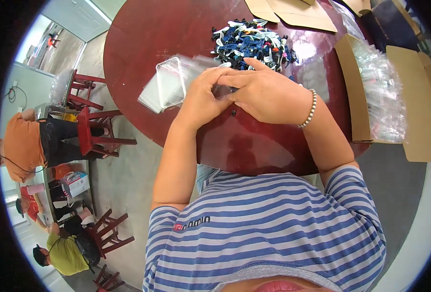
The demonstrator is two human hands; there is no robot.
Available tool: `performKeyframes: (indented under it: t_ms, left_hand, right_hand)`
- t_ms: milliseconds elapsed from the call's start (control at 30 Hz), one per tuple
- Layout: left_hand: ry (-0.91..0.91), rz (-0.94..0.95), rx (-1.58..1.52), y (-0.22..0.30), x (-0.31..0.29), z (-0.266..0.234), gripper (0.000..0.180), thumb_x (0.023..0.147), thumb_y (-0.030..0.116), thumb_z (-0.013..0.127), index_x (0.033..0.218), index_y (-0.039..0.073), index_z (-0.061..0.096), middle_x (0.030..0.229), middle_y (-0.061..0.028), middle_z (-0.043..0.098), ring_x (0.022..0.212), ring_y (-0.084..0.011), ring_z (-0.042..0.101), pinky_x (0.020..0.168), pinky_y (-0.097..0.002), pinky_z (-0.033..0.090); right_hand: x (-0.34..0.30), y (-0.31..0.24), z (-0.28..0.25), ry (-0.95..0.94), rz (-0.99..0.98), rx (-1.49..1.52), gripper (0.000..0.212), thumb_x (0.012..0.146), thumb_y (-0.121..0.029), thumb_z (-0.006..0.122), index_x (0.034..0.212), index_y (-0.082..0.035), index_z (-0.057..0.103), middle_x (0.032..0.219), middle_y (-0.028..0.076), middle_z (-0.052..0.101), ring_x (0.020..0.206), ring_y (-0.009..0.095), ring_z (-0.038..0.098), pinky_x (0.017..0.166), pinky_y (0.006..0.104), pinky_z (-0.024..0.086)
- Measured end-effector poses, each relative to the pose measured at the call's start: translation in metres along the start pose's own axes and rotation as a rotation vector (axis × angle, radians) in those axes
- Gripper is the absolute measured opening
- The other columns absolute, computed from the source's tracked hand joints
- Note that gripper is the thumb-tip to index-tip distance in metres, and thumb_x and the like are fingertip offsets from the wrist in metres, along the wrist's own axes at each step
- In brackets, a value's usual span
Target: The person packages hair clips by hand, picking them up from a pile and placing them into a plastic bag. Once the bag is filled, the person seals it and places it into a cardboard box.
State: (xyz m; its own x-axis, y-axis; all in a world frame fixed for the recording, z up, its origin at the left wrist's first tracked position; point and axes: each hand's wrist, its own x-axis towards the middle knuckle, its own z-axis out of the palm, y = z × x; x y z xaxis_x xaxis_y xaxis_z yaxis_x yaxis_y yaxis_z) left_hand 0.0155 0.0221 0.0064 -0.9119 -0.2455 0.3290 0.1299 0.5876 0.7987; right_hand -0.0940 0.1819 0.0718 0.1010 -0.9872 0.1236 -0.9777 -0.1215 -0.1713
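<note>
My left hand [204, 97] and my right hand [273, 95] meet over the round dark red table [132, 44], fingers curled in and touching. Between them shows a bit of something dark and shiny, perhaps in clear film; the fingers hide most of it. A beaded bracelet circles my right wrist. Just beyond my hands lies a heap of small blue, white and black pieces [252, 44], too small to name. Left of my left hand, flat clear plastic bags [149, 96] lie stacked, with a white rounded rectangular frame [158, 83] on them. A tiny dark piece [234, 113] sits below my hands.
At the right, an open cardboard box [354, 92] is full of clear plastic packets [383, 92]. Flattened cardboard [303, 14] lies at the table's far edge. Off to the left are red wooden stools [91, 131] and several people at a bench, one in an orange shirt [25, 146].
</note>
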Motion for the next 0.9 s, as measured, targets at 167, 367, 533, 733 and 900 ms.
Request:
performKeyframes:
  t_ms: [167,367,533,733,900]
  left_hand:
    - [0.049,-0.077,-0.024,-0.005,0.001,0.000,0.044,0.071,0.003,0.078,0.112,0.007,0.063,0.103,-0.0088,0.065,0.089,-0.0204,0.066,0.078,-0.0325,0.053]
    - [0.222,-0.164,-0.010,-0.011,0.002,-0.007,0.038,0.073,0.002,0.077,0.108,0.008,0.064,0.094,-0.0015,0.066,0.077,-0.0107,0.063,0.067,-0.0258,0.050]
    - [0.331,-0.115,0.063,-0.017,0.004,-0.008,0.040,0.074,0.008,0.078,0.111,0.009,0.064,0.094,-0.0029,0.069,0.086,-0.0139,0.064,0.071,-0.0272,0.049]
    - [0.308,-0.137,0.037,-0.017,0.004,-0.007,0.038,0.074,0.010,0.079,0.109,0.009,0.065,0.094,-0.0039,0.069,0.087,-0.0162,0.064,0.073,-0.0286,0.049]
    - [0.310,-0.099,0.073,-0.018,0.004,-0.006,0.038,0.073,0.011,0.079,0.108,0.008,0.065,0.093,-0.0038,0.069,0.087,-0.0176,0.064,0.072,-0.0296,0.049]
  right_hand:
    - [-0.001,-0.003,-0.014,0.081,0.011,0.108,0.022,0.083,-0.011,0.065,0.104,-0.006,0.069,0.122,0.012,0.062,0.109,0.029,0.061,0.102,0.0503,0.040]
    - [-0.012,0.028,-0.018,0.362,0.234,0.062,0.026,0.081,-0.015,0.070,0.103,-0.002,0.066,0.096,0.014,0.066,0.089,0.033,0.063,0.077,0.0395,0.051]
    - [0.000,0.014,0.017,-0.004,0.136,0.218,0.038,0.076,-0.019,0.073,0.109,-0.004,0.061,0.104,0.013,0.060,0.093,0.031,0.062,0.078,0.0401,0.052]
    - [0.012,0.001,0.041,-0.128,0.255,0.107,0.039,0.076,-0.018,0.073,0.110,-0.004,0.060,0.105,0.015,0.056,0.093,0.032,0.062,0.080,0.0400,0.052]
    - [0.015,0.004,0.060,-0.057,0.146,0.096,0.030,0.079,-0.015,0.069,0.106,-0.004,0.061,0.103,0.014,0.057,0.091,0.031,0.063,0.078,0.0403,0.053]
